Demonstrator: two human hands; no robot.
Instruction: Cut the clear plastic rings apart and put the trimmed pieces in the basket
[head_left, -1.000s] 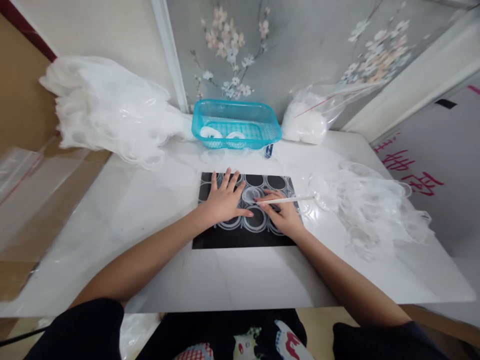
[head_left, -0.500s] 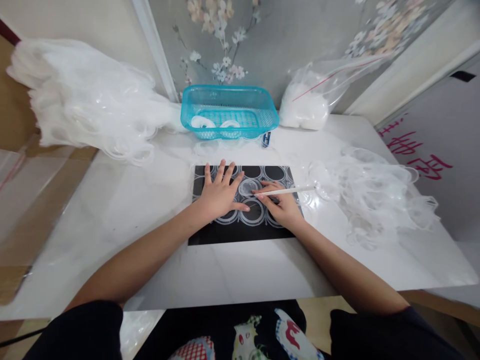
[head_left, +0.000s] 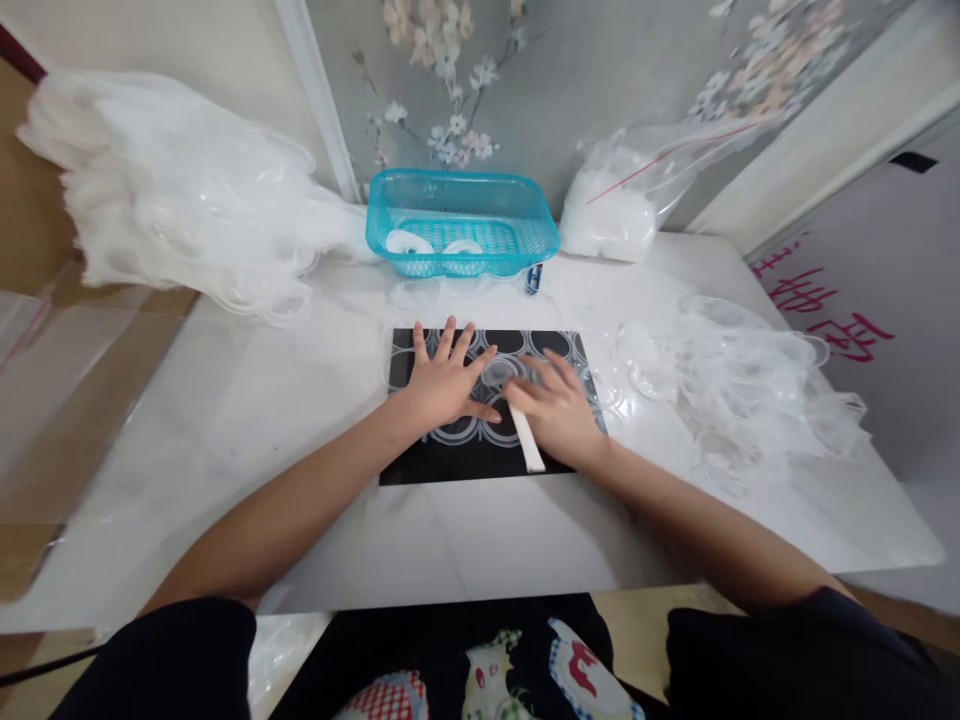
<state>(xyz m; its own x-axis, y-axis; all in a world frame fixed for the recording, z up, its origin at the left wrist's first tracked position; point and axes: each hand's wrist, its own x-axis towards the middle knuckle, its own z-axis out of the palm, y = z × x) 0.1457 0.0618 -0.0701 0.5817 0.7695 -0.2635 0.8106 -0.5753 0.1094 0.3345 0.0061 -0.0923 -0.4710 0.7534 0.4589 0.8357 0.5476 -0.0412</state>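
Note:
My left hand (head_left: 442, 385) lies flat with fingers spread, pressing on a dark sheet (head_left: 442, 468) covered with rows of clear plastic rings. At the sheet's right part is my right hand (head_left: 559, 410), slightly blurred by motion. Its thumb and forefinger pinch one end of a slim white pen-like stick (head_left: 527, 440), while the other fingers reach forward. The stick's free end points down toward the sheet's near edge. Just left of the right fingertips, a ring with a translucent round inside (head_left: 498, 374) shows between both hands.
A turquoise basket (head_left: 463, 265) with a few white pieces stands behind the sheet, a small blue item (head_left: 533, 279) beside it. Bundled clear plastic (head_left: 187, 200) fills the back left. Loose clear rings (head_left: 750, 380) heap at right. A zip bag (head_left: 611, 215) sits back right.
The white stick has swung from pointing right to pointing down toward me, within my right hand. That hand has turned with its fingers raised. My left hand stays spread on the sheet.

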